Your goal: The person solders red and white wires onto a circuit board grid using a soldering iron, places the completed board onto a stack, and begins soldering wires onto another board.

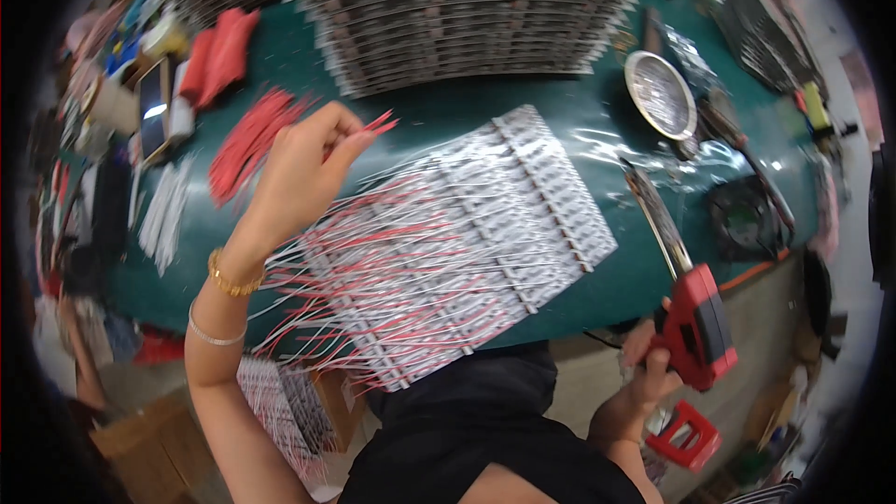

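My left hand (315, 157) is closed in a pinch on a few short red wires (381, 121), their ends poking out past the fingertips. Below it lies a pale panel of small circuit boards (504, 205), tilted on the table, with many red and white wires trailing off its left side. At the lower right, my right hand (651, 359) grips a red-and-black handheld tool (695, 327). A long, narrow metal nose (658, 215) reaches from the tool up over the table. Motion blur softens the right fingers. Beside my left hand is a bundle of red wires (247, 145).
A tall stack of panels (467, 28) stands at the back of the green table (448, 103). White wires (168, 215) and a phone (154, 112) lie left. A metal strainer (661, 95) and a black fan-like device (745, 215) sit right. Cardboard boxes (154, 448) stand below.
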The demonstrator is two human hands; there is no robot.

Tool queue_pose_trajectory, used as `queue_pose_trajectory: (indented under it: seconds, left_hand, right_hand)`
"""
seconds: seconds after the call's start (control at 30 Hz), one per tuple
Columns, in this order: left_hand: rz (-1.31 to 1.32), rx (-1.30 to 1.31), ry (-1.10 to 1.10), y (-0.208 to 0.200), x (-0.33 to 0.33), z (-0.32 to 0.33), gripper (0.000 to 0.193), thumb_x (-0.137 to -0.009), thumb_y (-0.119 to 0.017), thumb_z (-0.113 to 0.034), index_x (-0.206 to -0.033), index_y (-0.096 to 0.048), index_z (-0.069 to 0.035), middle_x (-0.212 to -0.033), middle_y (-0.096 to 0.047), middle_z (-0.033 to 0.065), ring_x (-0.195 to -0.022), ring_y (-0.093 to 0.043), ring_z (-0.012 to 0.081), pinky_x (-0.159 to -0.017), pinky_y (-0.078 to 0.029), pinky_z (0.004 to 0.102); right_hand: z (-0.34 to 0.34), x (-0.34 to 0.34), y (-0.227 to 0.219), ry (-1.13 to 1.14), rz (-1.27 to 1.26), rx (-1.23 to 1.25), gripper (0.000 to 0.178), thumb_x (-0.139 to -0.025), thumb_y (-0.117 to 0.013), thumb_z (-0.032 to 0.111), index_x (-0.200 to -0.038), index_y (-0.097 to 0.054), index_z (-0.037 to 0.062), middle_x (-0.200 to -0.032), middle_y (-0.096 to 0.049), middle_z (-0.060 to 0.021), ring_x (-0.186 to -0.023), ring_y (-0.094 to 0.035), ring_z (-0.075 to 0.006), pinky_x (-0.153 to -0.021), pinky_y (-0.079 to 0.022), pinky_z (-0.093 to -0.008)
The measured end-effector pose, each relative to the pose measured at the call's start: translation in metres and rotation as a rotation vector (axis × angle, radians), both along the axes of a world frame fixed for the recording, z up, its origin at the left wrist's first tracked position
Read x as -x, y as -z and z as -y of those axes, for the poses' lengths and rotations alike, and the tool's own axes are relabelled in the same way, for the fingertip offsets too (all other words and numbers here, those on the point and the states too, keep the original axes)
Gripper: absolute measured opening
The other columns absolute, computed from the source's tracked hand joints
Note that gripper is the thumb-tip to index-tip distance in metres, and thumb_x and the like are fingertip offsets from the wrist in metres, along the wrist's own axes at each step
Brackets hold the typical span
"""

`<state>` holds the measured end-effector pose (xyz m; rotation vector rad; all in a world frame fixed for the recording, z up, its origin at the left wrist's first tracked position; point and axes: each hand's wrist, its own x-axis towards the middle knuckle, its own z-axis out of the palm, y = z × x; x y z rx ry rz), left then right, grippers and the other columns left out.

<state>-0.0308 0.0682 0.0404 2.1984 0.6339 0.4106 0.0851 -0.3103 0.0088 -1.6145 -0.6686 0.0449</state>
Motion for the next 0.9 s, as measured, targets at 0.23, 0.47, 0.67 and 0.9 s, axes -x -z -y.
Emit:
queue_pose_trajectory:
  seconds: [0.23, 0.47, 0.67, 0.9]
  left_hand:
    - [-0.066, 0.118, 0.099, 0.004, -0.03, 0.028, 0.016, -0.084, -0.061, -0.012, -0.084, -0.056, 0.003, -0.062, -0.061, 0.0105, -0.051, -0.053, 0.0122, -0.049, -0.039, 0.0269]
    - [-0.072, 0.061, 0.107, 0.021, -0.056, 0.024, 0.023, -0.079, -0.066, -0.018, -0.074, -0.059, 0.003, -0.061, -0.059, 0.0111, -0.053, -0.055, 0.017, -0.052, -0.041, 0.0311]
    - [-0.109, 0.235, 0.041, 0.033, -0.07, 0.019, 0.023, -0.078, -0.065, -0.019, -0.074, -0.061, 0.003, -0.059, -0.058, 0.0101, -0.051, -0.052, 0.0158, -0.052, -0.041, 0.0303]
    - [-0.057, 0.272, 0.005, 0.05, -0.075, 0.026, 0.017, -0.076, -0.063, -0.013, -0.073, -0.061, 0.004, -0.062, -0.061, 0.0139, -0.054, -0.058, 0.0214, -0.053, -0.044, 0.032]
  right_hand:
    - [-0.018, -0.058, -0.017, 0.197, 0.103, -0.241, 0.051, -0.093, -0.052, 0.031, -0.125, -0.039, -0.0074, -0.049, -0.041, -0.001, -0.036, -0.039, -0.0094, -0.038, -0.035, -0.0235]
    - [-0.044, -0.09, -0.016, 0.373, -0.141, -0.086, 0.032, -0.095, -0.049, 0.023, -0.106, -0.052, -0.0062, -0.048, -0.041, -0.0016, -0.036, -0.039, -0.0099, -0.036, -0.033, -0.0238]
    - [-0.065, -0.034, -0.017, 0.075, -0.164, -0.109, 0.077, -0.088, -0.05, 0.054, -0.124, -0.036, -0.0121, -0.047, -0.039, 0.0, -0.035, -0.038, -0.0094, -0.037, -0.035, -0.0224]
    - [-0.094, 0.002, -0.015, 0.053, -0.399, 0.03, 0.096, -0.074, -0.053, 0.072, -0.118, -0.038, -0.012, -0.044, -0.037, 0.0038, -0.035, -0.039, -0.0074, -0.037, -0.033, -0.0202]
